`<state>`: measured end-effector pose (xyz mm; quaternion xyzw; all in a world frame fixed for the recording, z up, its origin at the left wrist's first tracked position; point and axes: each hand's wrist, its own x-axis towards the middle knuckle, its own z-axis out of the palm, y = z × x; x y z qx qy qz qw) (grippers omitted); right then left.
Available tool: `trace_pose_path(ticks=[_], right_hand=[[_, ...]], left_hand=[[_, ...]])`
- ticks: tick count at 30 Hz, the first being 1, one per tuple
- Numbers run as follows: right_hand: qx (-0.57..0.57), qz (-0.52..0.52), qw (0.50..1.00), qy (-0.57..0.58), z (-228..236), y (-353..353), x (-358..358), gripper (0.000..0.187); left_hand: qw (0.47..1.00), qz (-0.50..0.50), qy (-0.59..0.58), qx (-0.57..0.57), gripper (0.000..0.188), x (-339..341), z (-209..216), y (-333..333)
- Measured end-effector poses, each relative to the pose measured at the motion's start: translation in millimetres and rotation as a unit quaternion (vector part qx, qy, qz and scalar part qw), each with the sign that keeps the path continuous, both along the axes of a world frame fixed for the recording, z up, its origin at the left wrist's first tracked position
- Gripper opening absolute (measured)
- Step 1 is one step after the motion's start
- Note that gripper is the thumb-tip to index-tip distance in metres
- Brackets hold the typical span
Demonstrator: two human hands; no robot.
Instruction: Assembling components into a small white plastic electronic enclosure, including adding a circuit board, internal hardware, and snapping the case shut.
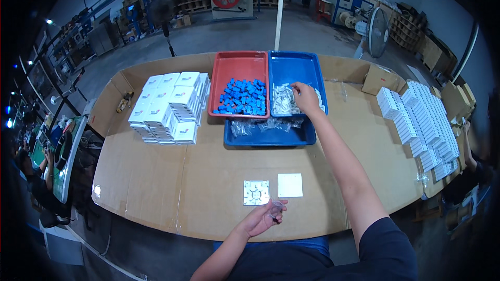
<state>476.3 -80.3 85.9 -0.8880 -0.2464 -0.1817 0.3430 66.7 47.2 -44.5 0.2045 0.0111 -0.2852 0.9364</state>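
Note:
My left hand [262, 220] is near the front of the table, its fingers closed on a small clear plastic bag [276, 208]. Just beyond it lies an opened square white plastic box [256, 192] with fittings inside. A flat white square cover [290, 185] rests to the right of that box. My right hand [307, 98] reaches over the upper blue tray [298, 62], which holds many small white parts [283, 100]. Its fingertips are drawn together; whatever is between them is too small to make out.
A red tray [240, 65] of small blue parts [242, 98] adjoins the blue one. A lower blue tray [265, 139] holds clear bags. Stacked white boxes [169, 106] stand left, more white pieces [421, 125] right. Cardboard walls edge the table. People sit at both sides.

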Motion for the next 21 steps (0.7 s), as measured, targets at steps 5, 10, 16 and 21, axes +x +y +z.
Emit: trace_pose_path(ticks=[5,10,16,21], right_hand=[[-0.143,-0.028,0.984,-0.103,-0.2,22.6,38.7,0.026],[-0.187,-0.028,0.977,-0.094,-10.6,24.2,63.4,0.023],[-0.148,-0.042,0.98,-0.125,-21.1,13.0,70.5,0.018],[0.407,0.105,0.885,0.198,28.6,29.0,17.2,0.018]], left_hand=[[1.0,-0.003,0.019,0.011,0.059,-2.0,2.1,0.5],[1.0,-0.008,0.026,0.012,0.058,1.0,7.0,1.7],[1.0,-0.02,0.017,-0.016,0.059,7.9,3.0,-0.1],[0.999,-0.002,0.02,-0.036,0.062,3.6,-2.7,1.0]])
